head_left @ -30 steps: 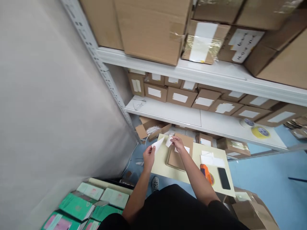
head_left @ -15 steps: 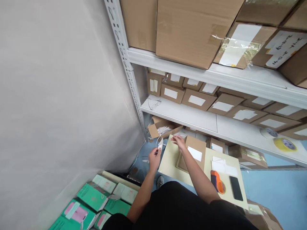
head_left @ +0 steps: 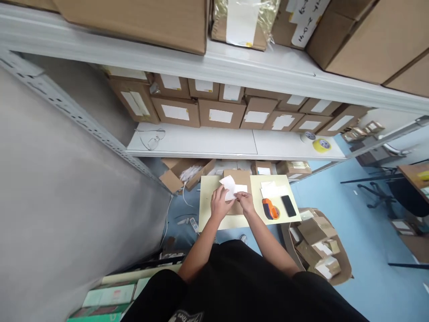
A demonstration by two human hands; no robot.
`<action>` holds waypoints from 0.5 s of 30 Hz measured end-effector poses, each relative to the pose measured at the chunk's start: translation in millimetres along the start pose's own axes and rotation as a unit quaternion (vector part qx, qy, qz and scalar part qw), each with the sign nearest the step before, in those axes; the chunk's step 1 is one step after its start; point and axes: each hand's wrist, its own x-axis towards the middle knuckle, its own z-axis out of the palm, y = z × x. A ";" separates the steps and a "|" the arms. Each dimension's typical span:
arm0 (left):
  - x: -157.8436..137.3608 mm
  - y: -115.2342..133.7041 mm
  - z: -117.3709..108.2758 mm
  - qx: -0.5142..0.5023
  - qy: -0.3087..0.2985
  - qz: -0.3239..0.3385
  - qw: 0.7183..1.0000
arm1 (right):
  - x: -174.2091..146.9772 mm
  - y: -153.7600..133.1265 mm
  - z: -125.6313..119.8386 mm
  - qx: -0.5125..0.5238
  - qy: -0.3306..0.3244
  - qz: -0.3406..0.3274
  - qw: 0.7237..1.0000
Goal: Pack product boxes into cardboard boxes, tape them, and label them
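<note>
My left hand [head_left: 219, 204] pinches a white paper label [head_left: 228, 185] by its left side, and the sheet curls up at the top. My right hand [head_left: 245, 202] has its fingertips closed on the label's lower right corner. Both hands are above a brown cardboard box [head_left: 236, 174], which lies on a pale yellow table [head_left: 207, 190]. Another white label [head_left: 241, 188] shows on the box top, partly covered by the held sheet. An orange and dark blue tape dispenser [head_left: 270, 209] and a black phone [head_left: 288, 206] lie to the right, near several white papers [head_left: 271, 189].
A white shelf rack [head_left: 201, 138] behind the table carries several labelled boxes, eyeglasses [head_left: 152, 139] and a yellow tape roll [head_left: 321, 145]. An open carton [head_left: 181, 170] sits on the floor at left. A large carton of boxes [head_left: 346, 270] stands at right; green boxes [head_left: 107, 297] lie lower left.
My view has swung to the right. The label has moved from beside the table to over the box, and my right hand has come together with my left at the sheet.
</note>
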 end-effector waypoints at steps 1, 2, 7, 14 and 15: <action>1.3 0.6 2.5 -0.004 -0.022 0.006 1.000 | 0.4 3.2 -6.8 0.014 0.022 -0.001 1.000; 2.2 0.1 5.2 -0.017 -0.034 0.002 0.999 | 0.4 6.1 -13.3 0.027 0.037 -0.002 0.999; 0.2 -16.3 26.5 -0.213 -0.002 -0.169 0.962 | -2.5 18.6 -37.3 0.052 0.017 0.002 0.999; -7.8 -26.8 57.6 -0.249 0.023 -0.197 0.948 | 7.1 43.4 -59.7 -0.023 0.018 -0.015 0.999; -8.7 -26.1 61.8 -0.222 0.032 -0.191 0.955 | 10.7 47.4 -63.5 -0.048 0.029 -0.028 0.998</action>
